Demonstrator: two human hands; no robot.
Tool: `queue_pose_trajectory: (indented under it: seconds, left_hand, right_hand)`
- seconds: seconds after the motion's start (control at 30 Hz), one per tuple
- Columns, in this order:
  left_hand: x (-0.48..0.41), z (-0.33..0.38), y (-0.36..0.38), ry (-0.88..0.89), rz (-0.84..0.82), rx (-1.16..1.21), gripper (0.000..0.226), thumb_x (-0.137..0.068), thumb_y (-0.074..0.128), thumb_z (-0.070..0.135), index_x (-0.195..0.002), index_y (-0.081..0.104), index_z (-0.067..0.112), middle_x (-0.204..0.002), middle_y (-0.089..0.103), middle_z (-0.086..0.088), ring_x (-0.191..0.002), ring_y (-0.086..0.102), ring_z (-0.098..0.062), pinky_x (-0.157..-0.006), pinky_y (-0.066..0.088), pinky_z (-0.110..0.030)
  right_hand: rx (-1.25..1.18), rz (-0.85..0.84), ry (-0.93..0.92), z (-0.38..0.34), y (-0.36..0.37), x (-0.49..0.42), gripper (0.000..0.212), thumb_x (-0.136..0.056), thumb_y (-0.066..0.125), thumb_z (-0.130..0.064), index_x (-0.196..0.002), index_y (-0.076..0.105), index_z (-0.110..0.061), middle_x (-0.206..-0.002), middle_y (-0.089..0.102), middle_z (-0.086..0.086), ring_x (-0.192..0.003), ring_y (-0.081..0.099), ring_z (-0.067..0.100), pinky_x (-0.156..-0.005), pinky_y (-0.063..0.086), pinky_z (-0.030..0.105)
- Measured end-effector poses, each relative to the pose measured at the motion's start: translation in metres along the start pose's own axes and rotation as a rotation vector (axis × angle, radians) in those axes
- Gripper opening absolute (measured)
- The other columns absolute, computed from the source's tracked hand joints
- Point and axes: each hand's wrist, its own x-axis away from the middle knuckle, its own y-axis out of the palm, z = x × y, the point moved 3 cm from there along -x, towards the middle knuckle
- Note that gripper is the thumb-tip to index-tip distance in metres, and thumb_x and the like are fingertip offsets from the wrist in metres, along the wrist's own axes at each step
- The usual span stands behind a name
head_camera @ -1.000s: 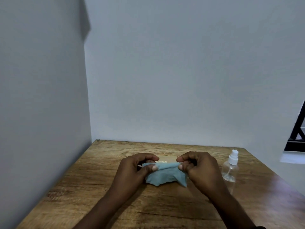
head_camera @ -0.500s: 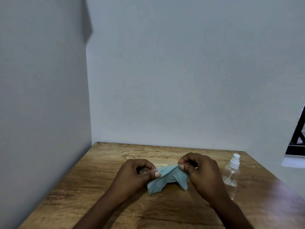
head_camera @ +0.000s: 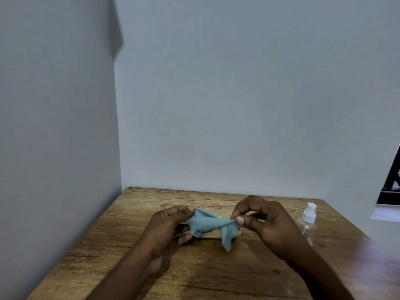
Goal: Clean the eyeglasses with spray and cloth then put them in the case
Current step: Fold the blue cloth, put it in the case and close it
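Stretching a blue cloth [head_camera: 207, 224] between my hands, I grip one end in my left hand [head_camera: 171, 226] and pinch the other in my right hand [head_camera: 266, 221], probably for wiping. I cannot tell whether the eyeglasses are inside the cloth. A tan case [head_camera: 211, 236] lies beneath the cloth, and a spray bottle [head_camera: 306, 221] stands to its right.

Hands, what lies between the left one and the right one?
In the head view, the cloth spans the gap, pinched by the left hand and right hand.
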Motion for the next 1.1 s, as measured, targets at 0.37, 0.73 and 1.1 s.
queue_pose_trajectory:
  seconds: [0.37,0.73,1.1]
  left_hand:
    - [0.01,0.011,0.012,0.312,0.057,-0.264,0.016,-0.095,0.069,0.017,-0.088,0.078,0.005,-0.077,0.074,-0.014,-0.068,0.066,-0.018,-0.058,0.053,-0.028]
    - [0.019,0.016,0.018,0.416,-0.215,-0.413,0.028,-0.089,0.073,0.034,-0.095,0.08,0.008,-0.1,0.079,-0.016,-0.099,0.074,-0.039,-0.091,0.057,-0.056]
    - [0.019,0.019,0.016,0.437,-0.145,-0.295,0.023,-0.091,0.069,0.013,-0.086,0.074,-0.008,-0.066,0.064,-0.025,-0.053,0.059,-0.016,-0.051,0.048,-0.021]
  right_hand:
    - [0.121,-0.561,0.189,0.009,0.029,0.012,0.022,-0.082,0.078,-0.04,-0.078,0.08,-0.019,-0.077,0.075,0.008,-0.072,0.065,0.017,-0.07,0.052,0.037]
    - [-0.144,-0.23,0.163,-0.001,0.046,0.009,0.042,-0.079,0.077,-0.035,-0.12,0.068,-0.037,-0.105,0.072,-0.015,-0.098,0.066,0.002,-0.085,0.05,0.029]
    - [-0.352,-0.135,0.25,-0.005,0.035,0.01,0.012,-0.085,0.077,-0.015,-0.087,0.075,-0.003,-0.087,0.075,0.012,-0.081,0.067,0.018,-0.073,0.049,0.028]
